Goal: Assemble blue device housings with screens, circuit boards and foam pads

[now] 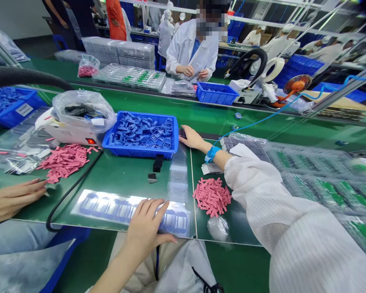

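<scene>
The left hand [144, 228] lies at six o'clock on a clear sheet [110, 205] of blue pieces, fingers [149, 205] released; the right hand [192, 138], also open, sits just beside the blue crate [140, 152] at twelve o'clock.

Green workbench [118, 179], apparently glass-topped, with blue crate [140, 151] and pink strips [64, 162]

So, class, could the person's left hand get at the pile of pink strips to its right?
Probably yes: the left hand rests on a clear sheet, and the pink strips lie just past its edge with nothing between.
</scene>
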{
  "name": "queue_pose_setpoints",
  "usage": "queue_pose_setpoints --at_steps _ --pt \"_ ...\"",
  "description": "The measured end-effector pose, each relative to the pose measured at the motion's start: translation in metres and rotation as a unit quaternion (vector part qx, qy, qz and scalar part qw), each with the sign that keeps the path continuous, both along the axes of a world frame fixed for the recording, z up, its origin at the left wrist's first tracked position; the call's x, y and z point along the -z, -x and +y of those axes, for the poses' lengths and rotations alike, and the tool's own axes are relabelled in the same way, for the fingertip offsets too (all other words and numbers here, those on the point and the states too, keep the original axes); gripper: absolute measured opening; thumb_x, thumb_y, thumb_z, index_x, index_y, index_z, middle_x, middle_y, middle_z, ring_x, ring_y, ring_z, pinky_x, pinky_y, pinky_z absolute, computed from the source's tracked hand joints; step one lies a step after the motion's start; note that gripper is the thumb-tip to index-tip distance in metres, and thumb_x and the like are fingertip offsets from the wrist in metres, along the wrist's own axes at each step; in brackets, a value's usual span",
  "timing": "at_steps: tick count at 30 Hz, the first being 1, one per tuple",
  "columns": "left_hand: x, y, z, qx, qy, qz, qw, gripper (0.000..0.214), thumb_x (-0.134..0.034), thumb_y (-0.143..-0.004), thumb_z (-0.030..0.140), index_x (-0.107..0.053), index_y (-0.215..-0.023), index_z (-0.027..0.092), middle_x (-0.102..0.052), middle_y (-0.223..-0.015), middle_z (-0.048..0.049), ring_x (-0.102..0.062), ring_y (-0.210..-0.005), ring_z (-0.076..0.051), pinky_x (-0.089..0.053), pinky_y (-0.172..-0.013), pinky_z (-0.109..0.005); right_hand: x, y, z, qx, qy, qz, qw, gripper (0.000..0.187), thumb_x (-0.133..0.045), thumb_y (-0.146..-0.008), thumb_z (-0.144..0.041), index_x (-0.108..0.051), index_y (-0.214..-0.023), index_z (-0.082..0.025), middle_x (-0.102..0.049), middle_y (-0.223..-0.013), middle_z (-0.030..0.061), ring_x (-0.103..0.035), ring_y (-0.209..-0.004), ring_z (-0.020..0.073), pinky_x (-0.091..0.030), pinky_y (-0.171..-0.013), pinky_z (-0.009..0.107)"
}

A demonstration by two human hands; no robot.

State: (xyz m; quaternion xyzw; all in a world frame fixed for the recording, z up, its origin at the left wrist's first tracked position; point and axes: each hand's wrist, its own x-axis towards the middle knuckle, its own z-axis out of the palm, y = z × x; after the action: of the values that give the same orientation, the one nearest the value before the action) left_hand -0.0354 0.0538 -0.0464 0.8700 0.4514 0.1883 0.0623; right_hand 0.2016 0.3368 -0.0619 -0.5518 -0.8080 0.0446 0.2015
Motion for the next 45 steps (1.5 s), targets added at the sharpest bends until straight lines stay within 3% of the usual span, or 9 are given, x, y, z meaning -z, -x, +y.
queue_pose_setpoints --at_steps 8,11,13,16,20,28,33,39,45 --pt "-0.006 -0.004 -0.008 -0.013 0.012 -0.023 1.000 0.072 -0.056 -0.071 0.068 -0.058 -0.121 0.016 -0.066 -0.106 -0.0147 -0.062 -0.095 -0.032 -0.050 -0.083 -0.048 -0.026 -0.005 -0.028 0.082 -0.037 0.068 0.994 0.059 -0.059 -0.086 -0.031 -0.036 -0.136 -0.010 -0.038 -0.142 0.0202 -0.036 -0.132 0.0353 -0.033 -0.106 0.056" --pt "-0.007 0.001 -0.007 -0.008 0.015 -0.023 1.000 0.083 -0.057 -0.064 0.073 -0.054 -0.124 0.015 -0.065 -0.108 -0.0162 -0.061 -0.098 -0.034 -0.049 -0.086 -0.051 -0.047 -0.012 -0.076 0.097 -0.084 0.110 0.986 0.064 -0.048 -0.090 -0.032 -0.018 -0.142 -0.010 -0.027 -0.148 0.0218 -0.023 -0.139 0.0345 -0.024 -0.110 0.058" --pt "-0.009 0.006 -0.005 -0.010 0.017 -0.014 1.000 0.092 -0.061 -0.057 0.074 -0.051 -0.125 0.013 -0.063 -0.112 -0.0180 -0.059 -0.104 -0.037 -0.045 -0.092 -0.054 -0.060 -0.012 -0.120 0.076 -0.107 0.134 0.982 0.059 -0.042 -0.092 -0.033 -0.014 -0.142 -0.017 -0.029 -0.147 0.0165 -0.029 -0.137 0.0285 -0.031 -0.109 0.053" --pt "-0.011 0.015 -0.003 -0.017 0.030 0.000 0.999 0.085 -0.069 -0.054 0.069 -0.054 -0.117 0.013 -0.063 -0.108 -0.0166 -0.059 -0.101 -0.036 -0.046 -0.090 -0.053 -0.069 -0.004 -0.187 -0.009 -0.112 0.154 0.982 0.046 -0.047 -0.091 -0.032 -0.034 -0.134 -0.024 -0.049 -0.133 0.0111 -0.045 -0.127 0.0245 -0.041 -0.104 0.047" --pt "-0.015 0.018 0.000 -0.014 0.050 -0.005 0.999 0.069 -0.075 -0.056 0.060 -0.057 -0.105 0.015 -0.062 -0.099 -0.0120 -0.060 -0.093 -0.031 -0.050 -0.080 -0.045 -0.066 0.006 -0.239 -0.071 -0.087 0.172 0.979 0.041 -0.051 -0.089 -0.024 -0.041 -0.129 -0.024 -0.052 -0.131 0.0122 -0.048 -0.124 0.0252 -0.041 -0.103 0.049" --pt "-0.015 0.016 0.011 0.024 0.056 -0.004 0.998 0.084 -0.069 -0.050 0.072 -0.058 -0.107 0.011 -0.065 -0.100 -0.0147 -0.060 -0.092 -0.032 -0.049 -0.079 -0.046 -0.038 0.024 -0.283 -0.193 -0.013 0.092 0.977 0.047 -0.059 -0.086 -0.040 -0.049 -0.127 -0.017 -0.062 -0.121 0.0143 -0.059 -0.112 0.0258 -0.053 -0.091 0.043" --pt "-0.018 0.060 0.008 0.027 0.032 0.012 0.999 0.093 -0.066 -0.055 0.072 -0.052 -0.126 0.013 -0.060 -0.125 -0.0196 -0.054 -0.115 -0.036 -0.037 -0.101 -0.053 -0.015 0.042 -0.300 -0.210 -0.045 0.018 0.977 0.053 -0.055 -0.088 -0.040 -0.045 -0.130 -0.009 -0.056 -0.129 0.0204 -0.054 -0.120 0.0291 -0.053 -0.092 0.046" --pt "-0.011 0.147 -0.005 -0.149 -0.002 0.008 0.989 0.078 -0.061 -0.073 0.059 -0.042 -0.136 0.017 -0.049 -0.137 -0.0221 -0.045 -0.125 -0.041 -0.031 -0.104 -0.061 -0.006 0.051 -0.306 -0.182 -0.085 -0.012 0.979 0.042 -0.050 -0.092 -0.031 -0.049 -0.128 -0.009 -0.056 -0.130 0.0190 -0.051 -0.124 0.0289 -0.051 -0.095 0.048" --pt "0.004 0.157 -0.014 -0.199 0.034 -0.074 0.977 0.059 -0.055 -0.085 0.045 -0.039 -0.136 0.021 -0.046 -0.139 -0.0177 -0.043 -0.128 -0.035 -0.038 -0.103 -0.054 -0.001 0.058 -0.312 -0.163 -0.072 -0.038 0.983 0.039 -0.043 -0.094 -0.026 -0.049 -0.130 -0.011 -0.053 -0.134 0.0182 -0.046 -0.129 0.0293 -0.049 -0.097 0.051"
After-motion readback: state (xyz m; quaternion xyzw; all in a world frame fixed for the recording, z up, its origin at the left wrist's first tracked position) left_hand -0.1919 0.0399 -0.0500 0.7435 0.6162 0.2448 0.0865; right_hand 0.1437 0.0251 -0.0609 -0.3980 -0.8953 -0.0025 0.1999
